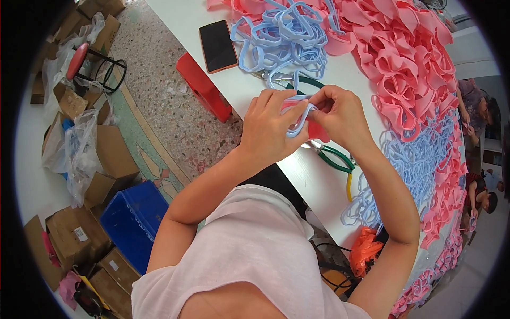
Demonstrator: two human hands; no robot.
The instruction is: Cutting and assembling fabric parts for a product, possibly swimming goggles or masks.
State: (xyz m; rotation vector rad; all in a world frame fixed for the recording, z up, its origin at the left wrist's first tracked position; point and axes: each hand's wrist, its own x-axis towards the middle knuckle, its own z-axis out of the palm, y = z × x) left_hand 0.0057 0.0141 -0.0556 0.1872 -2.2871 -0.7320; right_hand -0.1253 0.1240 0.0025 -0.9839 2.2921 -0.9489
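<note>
Over the near edge of the white table, my left hand [271, 126] and my right hand [338, 114] meet around a light-blue band [303, 123]. Both have their fingers closed on it. A pink soft piece [319, 131] shows between the hands, partly hidden by the fingers. Just beneath them lie green-handled scissors [336, 159], their blades partly covered. Beyond my fingers, another green handle [311, 81] shows beside a heap of light-blue bands [284, 40]. A large pile of pink pieces [393, 53] spreads farther right.
A dark phone [218, 47] lies at the table's left edge, above a red stool [199, 87]. More blue bands [414, 154] lie right of my right arm, near an orange bag [365, 249]. Cardboard boxes [77, 234] and a blue bin [135, 223] stand left; other people [481, 196] sit far right.
</note>
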